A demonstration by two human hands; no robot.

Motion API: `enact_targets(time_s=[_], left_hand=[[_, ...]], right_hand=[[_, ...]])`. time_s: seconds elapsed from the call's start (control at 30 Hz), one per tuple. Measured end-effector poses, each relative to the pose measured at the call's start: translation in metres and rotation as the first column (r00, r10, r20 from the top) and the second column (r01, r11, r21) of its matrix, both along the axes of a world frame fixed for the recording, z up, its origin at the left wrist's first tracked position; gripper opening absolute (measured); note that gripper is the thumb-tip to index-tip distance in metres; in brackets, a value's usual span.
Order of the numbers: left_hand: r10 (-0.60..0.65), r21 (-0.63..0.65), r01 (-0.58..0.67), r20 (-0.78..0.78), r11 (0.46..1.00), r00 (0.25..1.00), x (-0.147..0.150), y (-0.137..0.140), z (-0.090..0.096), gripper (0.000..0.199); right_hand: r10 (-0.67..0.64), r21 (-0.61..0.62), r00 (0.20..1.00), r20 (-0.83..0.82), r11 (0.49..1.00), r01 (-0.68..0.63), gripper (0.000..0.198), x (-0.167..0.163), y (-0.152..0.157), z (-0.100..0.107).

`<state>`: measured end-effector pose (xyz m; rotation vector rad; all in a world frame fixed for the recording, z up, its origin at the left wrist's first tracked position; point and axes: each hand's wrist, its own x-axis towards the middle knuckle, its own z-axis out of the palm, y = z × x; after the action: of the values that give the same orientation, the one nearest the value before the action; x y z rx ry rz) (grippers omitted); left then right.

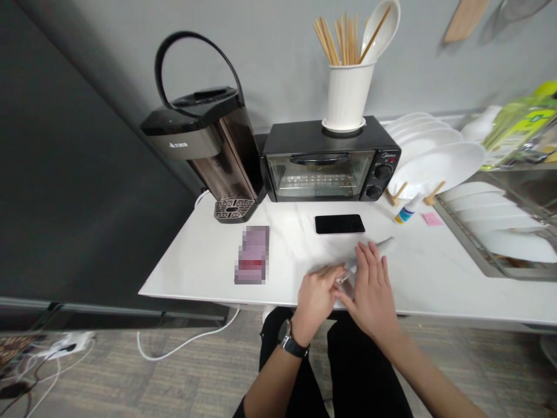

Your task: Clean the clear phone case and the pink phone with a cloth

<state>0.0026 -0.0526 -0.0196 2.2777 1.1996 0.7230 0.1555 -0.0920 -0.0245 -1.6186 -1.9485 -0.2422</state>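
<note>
Near the front edge of the worktop [435, 278], a clear item [344, 276] sits between the hands, at the fingertips of the left hand [317, 293], whose grip is narrow around it, while the right hand [374, 287] lies alongside, its grip impossible to tell.

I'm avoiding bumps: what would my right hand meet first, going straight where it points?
Your right hand would probably meet the right end of the black phone; failing that, the toaster oven. Depth is unclear.
</note>
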Motion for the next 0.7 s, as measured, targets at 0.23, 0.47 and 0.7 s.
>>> enact_targets(time_s=[0.23, 0.47, 0.7], left_hand=[[0.060, -0.001, -0.061, -0.124, 0.998, 0.990, 0.001, 0.003, -0.007, 0.022], [0.041, 0.015, -0.041, 0.009, 0.999, 0.999, 0.001, -0.003, 0.005, 0.036], [0.074, -0.001, -0.075, -0.137, 0.997, 0.988, 0.002, 0.003, -0.007, 0.026]], right_hand=[[0.448, -0.124, 0.880, 0.159, 0.893, -0.432, 0.096, 0.006, -0.012, -0.002], [0.164, -0.127, 0.977, 0.138, 0.981, -0.146, 0.092, 0.049, 0.009, 0.004], [0.143, -0.085, 0.990, 0.014, 0.986, -0.141, 0.098, -0.001, -0.014, -0.008]])
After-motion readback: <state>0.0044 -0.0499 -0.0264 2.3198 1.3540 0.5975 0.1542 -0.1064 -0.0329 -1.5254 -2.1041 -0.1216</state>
